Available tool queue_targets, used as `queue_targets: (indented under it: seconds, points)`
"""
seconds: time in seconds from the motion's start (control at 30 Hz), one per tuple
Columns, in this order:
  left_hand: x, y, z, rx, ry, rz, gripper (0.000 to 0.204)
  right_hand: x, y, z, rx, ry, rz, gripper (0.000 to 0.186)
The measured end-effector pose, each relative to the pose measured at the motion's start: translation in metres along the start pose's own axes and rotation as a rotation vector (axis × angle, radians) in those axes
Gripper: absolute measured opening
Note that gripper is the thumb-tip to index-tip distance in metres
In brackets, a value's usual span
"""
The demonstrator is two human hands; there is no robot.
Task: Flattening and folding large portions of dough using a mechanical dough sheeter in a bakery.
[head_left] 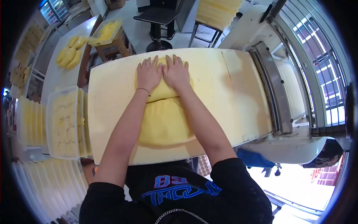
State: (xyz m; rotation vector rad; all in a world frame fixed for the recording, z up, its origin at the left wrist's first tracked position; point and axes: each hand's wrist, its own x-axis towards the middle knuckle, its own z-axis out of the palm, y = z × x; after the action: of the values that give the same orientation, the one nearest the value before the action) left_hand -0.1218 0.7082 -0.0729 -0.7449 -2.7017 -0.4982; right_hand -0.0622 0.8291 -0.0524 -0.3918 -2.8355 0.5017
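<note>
A large slab of yellow dough [166,123] lies on the pale work table [108,108], with a crease running across it where its far part meets the near part. My left hand [150,74] rests flat on the far part, fingers stretched away from me, a ring on one finger and a thin band at the wrist. Beside it, my right hand [176,74] presses on the same part, palm down and fingers extended. The two thumbs nearly meet. Neither hand grips anything. Some of the dough's far edge is hidden beneath the hands.
A metal roller machine [271,89] adjoins the table's right end. Left of the table stand plastic trays [64,123] of dough pieces, and a side table holds yellow dough lumps [71,54]. A tub [108,31] sits on a stool; beyond is a black stool [156,16].
</note>
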Motion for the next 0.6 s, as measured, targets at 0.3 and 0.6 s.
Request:
queue_targets:
  seconds: [0.3, 0.6]
  points:
    - [0.009, 0.009, -0.014, 0.0, 0.041, -0.009, 0.055, 0.003, 0.004, -0.009, -0.044, 0.08, -0.036, 0.058]
    - [0.004, 0.005, -0.015, 0.002, 0.027, -0.014, 0.059, 0.001, 0.006, -0.006, -0.024, 0.031, -0.034, 0.061]
